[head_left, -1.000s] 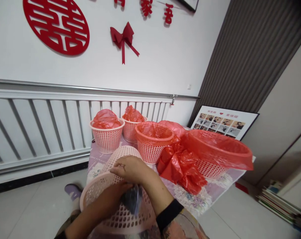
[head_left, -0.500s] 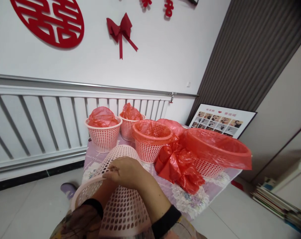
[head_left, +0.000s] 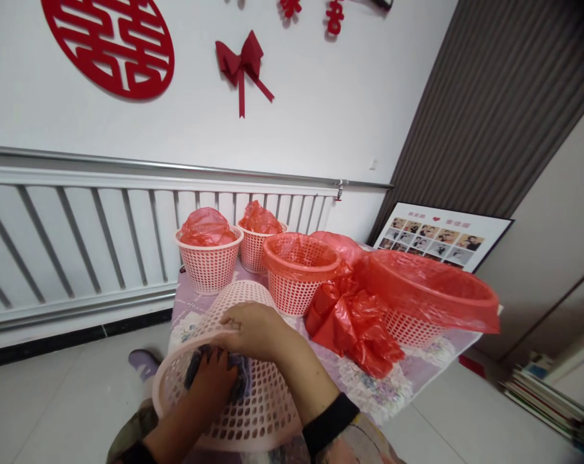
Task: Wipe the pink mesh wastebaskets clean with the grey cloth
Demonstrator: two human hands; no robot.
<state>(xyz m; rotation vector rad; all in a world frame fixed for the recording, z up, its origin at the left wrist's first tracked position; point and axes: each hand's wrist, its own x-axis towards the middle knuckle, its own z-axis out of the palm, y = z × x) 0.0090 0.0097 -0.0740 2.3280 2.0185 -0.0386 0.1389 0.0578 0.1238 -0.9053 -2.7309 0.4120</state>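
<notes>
A pink perforated plastic basket [head_left: 253, 412] lies on its side near me, its mouth facing left and down. My right hand [head_left: 253, 328] rests on top of its wall with fingers curled over it, holding it steady. My left hand [head_left: 214, 380] reaches inside the basket, closed on a dark cloth [head_left: 238, 380] pressed against the inner wall. Both forearms come up from the bottom of the view.
On the flowered tabletop [head_left: 393, 386] stand several pink baskets: two [head_left: 209, 267] [head_left: 253, 254] stuffed with red bags, one [head_left: 292, 290] lined in red, and a wide one [head_left: 418, 328] lined in red. Loose red bags [head_left: 354, 328] lie between. A radiator [head_left: 79, 238] is behind; a photo frame [head_left: 441, 235] leans right.
My left hand slid deeper into the basket out of sight, then came back towards the mouth with the dark cloth. The right hand stayed on top.
</notes>
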